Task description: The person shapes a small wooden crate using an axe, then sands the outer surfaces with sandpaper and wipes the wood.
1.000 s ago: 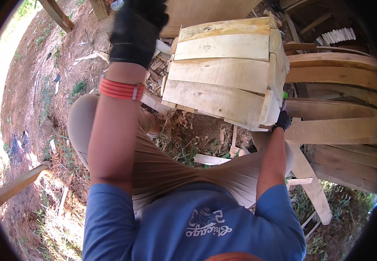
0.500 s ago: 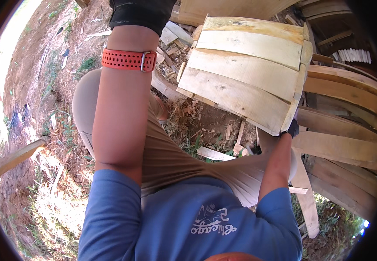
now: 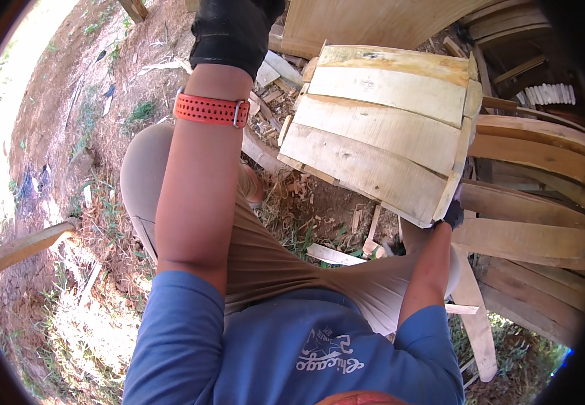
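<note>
A tapered panel of pale wooden slats [image 3: 377,128], laid edge to edge with thin strips along its sides, stands tilted in front of my knees. My right hand [image 3: 453,213], in a dark glove, is closed around its lower right corner; some of the fingers are hidden behind the wood. Up at the top edge of the view, my left hand [image 3: 233,34] wears a black glove. Its fingers are out of the picture, so what it holds, if anything, does not show. It is left of the panel and apart from it.
Curved wooden boards [image 3: 525,202] are stacked close on the right. A broad wooden board [image 3: 367,23] stands behind the panel. Wood scraps and shavings litter the dirt between my legs. A wooden pole [image 3: 26,251] juts in at the left, and a loose slat [image 3: 475,324] leans near my right elbow.
The view has tilted a little, so the whole scene sits lower. My left arm has shifted slightly to the right. My right hand keeps its place on the panel's corner.
</note>
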Action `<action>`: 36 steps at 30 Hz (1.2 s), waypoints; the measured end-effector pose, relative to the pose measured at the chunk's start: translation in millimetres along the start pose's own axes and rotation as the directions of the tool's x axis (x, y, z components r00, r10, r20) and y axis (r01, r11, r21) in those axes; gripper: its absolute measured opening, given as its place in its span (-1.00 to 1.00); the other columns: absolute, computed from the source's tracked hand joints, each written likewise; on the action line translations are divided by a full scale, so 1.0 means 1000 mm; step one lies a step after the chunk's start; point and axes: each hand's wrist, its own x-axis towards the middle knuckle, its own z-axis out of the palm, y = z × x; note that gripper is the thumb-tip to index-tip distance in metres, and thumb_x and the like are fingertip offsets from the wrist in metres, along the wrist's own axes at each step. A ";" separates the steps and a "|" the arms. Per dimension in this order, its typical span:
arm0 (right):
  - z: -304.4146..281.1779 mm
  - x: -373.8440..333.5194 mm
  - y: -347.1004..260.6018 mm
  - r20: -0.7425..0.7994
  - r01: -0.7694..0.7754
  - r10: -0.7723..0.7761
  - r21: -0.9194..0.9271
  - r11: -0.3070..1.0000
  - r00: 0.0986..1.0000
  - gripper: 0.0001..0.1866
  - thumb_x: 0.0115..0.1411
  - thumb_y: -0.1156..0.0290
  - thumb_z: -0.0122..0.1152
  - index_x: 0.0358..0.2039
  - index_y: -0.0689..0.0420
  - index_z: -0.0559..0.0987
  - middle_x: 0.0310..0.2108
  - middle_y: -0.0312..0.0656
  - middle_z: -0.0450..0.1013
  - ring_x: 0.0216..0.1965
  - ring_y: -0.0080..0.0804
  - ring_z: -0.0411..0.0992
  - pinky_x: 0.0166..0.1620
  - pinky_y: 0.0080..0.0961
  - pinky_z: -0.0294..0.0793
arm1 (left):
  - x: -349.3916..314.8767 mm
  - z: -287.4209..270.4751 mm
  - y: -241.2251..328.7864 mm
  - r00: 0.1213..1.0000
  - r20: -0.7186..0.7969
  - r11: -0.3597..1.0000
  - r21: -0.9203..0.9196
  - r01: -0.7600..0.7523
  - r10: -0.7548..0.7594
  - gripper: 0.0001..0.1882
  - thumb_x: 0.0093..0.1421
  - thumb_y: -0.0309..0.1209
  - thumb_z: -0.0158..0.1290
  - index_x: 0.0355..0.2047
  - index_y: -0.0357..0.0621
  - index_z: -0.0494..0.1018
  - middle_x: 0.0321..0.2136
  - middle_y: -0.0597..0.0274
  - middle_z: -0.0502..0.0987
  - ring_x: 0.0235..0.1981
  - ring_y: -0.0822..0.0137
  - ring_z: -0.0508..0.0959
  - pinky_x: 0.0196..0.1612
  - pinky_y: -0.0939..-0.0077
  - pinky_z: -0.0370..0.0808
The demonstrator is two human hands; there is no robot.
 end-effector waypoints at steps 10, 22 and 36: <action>-0.012 -0.022 -0.011 -0.042 0.074 -0.072 0.068 0.995 0.997 -0.26 0.33 -0.11 0.11 0.49 -0.43 0.17 -0.07 0.12 0.65 -0.06 0.23 0.64 -0.13 0.10 0.61 | 0.056 -0.116 -0.122 0.974 -0.028 -0.094 0.994 0.050 0.224 -0.32 0.41 0.17 -0.14 -0.01 -0.21 0.64 -0.02 -0.08 0.69 0.11 -0.12 0.62 0.15 0.02 0.50; -0.007 -0.009 -0.016 -0.099 0.123 -0.118 0.044 0.991 0.988 -0.23 0.32 -0.04 0.14 0.51 -0.35 0.17 -0.04 0.12 0.65 -0.10 0.19 0.66 -0.10 0.07 0.63 | 0.059 -0.243 -0.280 0.839 -0.524 0.177 0.821 0.543 -0.145 -0.18 0.40 0.33 -0.15 0.08 -0.24 0.60 -0.21 0.07 0.64 -0.25 0.24 0.58 -0.16 0.26 0.50; -0.005 0.002 -0.007 0.116 -0.023 0.031 -0.074 0.997 0.993 -0.51 0.42 0.06 0.02 0.19 0.05 0.62 -0.02 0.15 0.64 0.03 0.05 0.64 0.00 -0.06 0.64 | 0.079 -0.176 -0.287 0.839 -0.528 -0.068 0.849 0.524 -0.132 -0.07 0.41 0.35 -0.32 0.30 -0.27 0.45 0.28 -0.15 0.49 0.35 -0.03 0.43 0.43 0.13 0.24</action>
